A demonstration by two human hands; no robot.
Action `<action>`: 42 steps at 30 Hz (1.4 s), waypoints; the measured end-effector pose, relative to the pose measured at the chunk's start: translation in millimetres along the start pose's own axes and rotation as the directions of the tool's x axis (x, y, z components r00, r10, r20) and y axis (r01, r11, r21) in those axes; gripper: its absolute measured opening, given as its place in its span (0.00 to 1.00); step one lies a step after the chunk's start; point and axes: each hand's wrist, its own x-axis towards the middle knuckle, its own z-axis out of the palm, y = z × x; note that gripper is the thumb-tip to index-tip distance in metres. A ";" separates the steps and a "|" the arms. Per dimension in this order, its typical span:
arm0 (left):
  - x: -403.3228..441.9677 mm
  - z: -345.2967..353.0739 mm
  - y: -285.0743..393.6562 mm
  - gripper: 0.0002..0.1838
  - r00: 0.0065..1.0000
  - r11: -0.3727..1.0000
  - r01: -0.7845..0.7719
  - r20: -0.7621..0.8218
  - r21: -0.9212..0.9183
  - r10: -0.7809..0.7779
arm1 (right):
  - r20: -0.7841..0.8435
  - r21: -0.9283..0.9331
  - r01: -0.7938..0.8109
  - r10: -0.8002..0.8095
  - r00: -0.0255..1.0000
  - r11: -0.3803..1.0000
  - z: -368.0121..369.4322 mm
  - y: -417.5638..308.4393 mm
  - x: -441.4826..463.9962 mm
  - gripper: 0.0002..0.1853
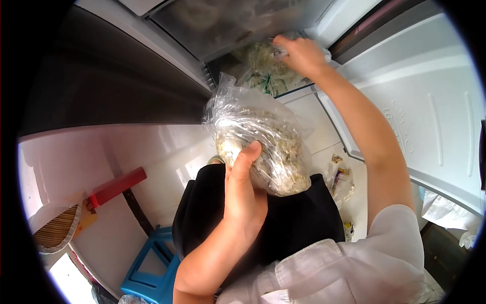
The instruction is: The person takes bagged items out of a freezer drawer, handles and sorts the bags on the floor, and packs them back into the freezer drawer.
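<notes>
A clear plastic bag of pale, shredded-looking contents (276, 147) rests in my left hand (243, 187), whose thumb presses on its front above my black-clad lap. Farther up, my right hand (302, 54) reaches into the low compartment of an open fridge. Its fingers are closed on the clear plastic of another bag (260, 63), which holds similar pale contents and shows green marks. That second bag lies under a frosted drawer front (207, 25).
The open white fridge door (435, 101) stands at the right. A blue plastic stool (152, 273), a red bar (119, 187) and a woven basket (58, 230) are at the lower left. Plastic packaging (341, 185) lies on the floor right of my lap.
</notes>
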 end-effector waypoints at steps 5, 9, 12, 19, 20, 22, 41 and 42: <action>6.7 -0.3 -1.3 0.34 0.999 0.999 -0.026 -0.021 0.043 0.027 | 0.062 -0.035 0.047 -0.044 0.997 0.998 -16.0 -1.6 -16.6 0.20; 22.2 -6.3 3.0 0.31 0.997 0.993 -0.063 -0.035 0.104 0.067 | 0.011 0.191 0.109 -0.113 0.994 0.975 -32.2 8.1 -22.2 0.17; 23.1 -9.8 12.6 0.29 0.996 0.994 -0.075 -0.038 0.081 0.079 | -0.009 0.451 0.072 -0.076 0.997 0.889 -24.3 24.9 -30.3 0.17; 25.5 -6.3 24.0 0.29 0.989 0.978 -0.142 -0.010 0.154 0.146 | 0.233 0.279 0.034 -0.102 0.967 0.960 -3.1 -4.8 -34.8 0.14; 27.4 -4.0 27.8 0.29 0.990 0.975 -0.141 -0.006 0.170 0.144 | 0.295 0.296 0.002 -0.094 0.951 0.955 -3.2 -4.5 -31.7 0.15; 36.9 -3.2 35.0 0.29 0.995 0.979 -0.097 -0.005 0.181 0.100 | 0.419 0.327 -0.069 -0.079 0.904 0.943 -13.2 -9.3 -31.9 0.16; 201.8 16.8 40.8 0.25 0.948 0.992 -0.118 -0.295 0.033 0.123 | 0.152 0.618 -0.122 0.035 0.988 0.777 -1.7 6.9 -66.7 0.15; 205.2 20.3 40.7 0.23 0.956 0.992 -0.130 -0.267 0.002 0.125 | 0.152 0.612 -0.128 0.042 0.987 0.780 -0.8 6.6 -66.5 0.15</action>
